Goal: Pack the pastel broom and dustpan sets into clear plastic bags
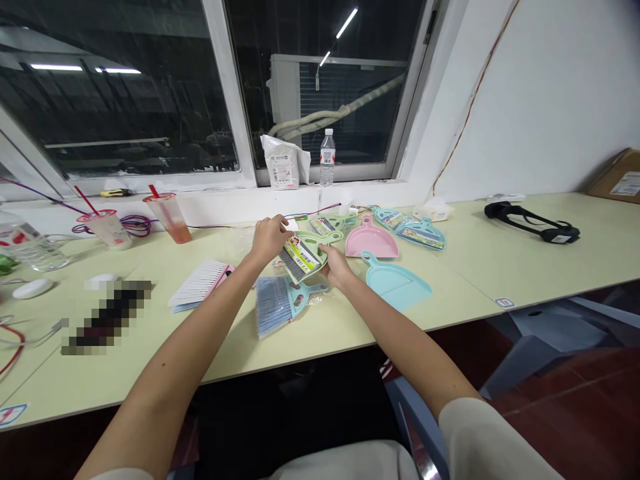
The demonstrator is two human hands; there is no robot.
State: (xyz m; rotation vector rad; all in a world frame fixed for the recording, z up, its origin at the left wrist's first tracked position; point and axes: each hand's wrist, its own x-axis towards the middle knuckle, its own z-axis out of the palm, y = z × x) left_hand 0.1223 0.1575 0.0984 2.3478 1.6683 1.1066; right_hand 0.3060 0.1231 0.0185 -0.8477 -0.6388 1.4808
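A green brush and dustpan set (305, 259) with a yellow label is held just above the table. My left hand (271, 239) pinches its upper left side, while my right hand (336, 265) grips its right side with fingers closed. Below it lies a wrapped blue brush (283, 303). A pink dustpan (373, 239) and a light blue dustpan (397, 281) rest to the right. Left of the hands is a white-bristled brush (201, 283) with a pink edge. Behind are wrapped blue sets (423, 233) and another wrapped green set (327, 223).
Two cups with red straws (173, 219) (106, 230) and a large bottle (30, 243) stand at the left. On the sill are a small bottle (327, 160) and a white package (284, 163). A black headset (533, 223) lies right, near a cardboard box (617, 177).
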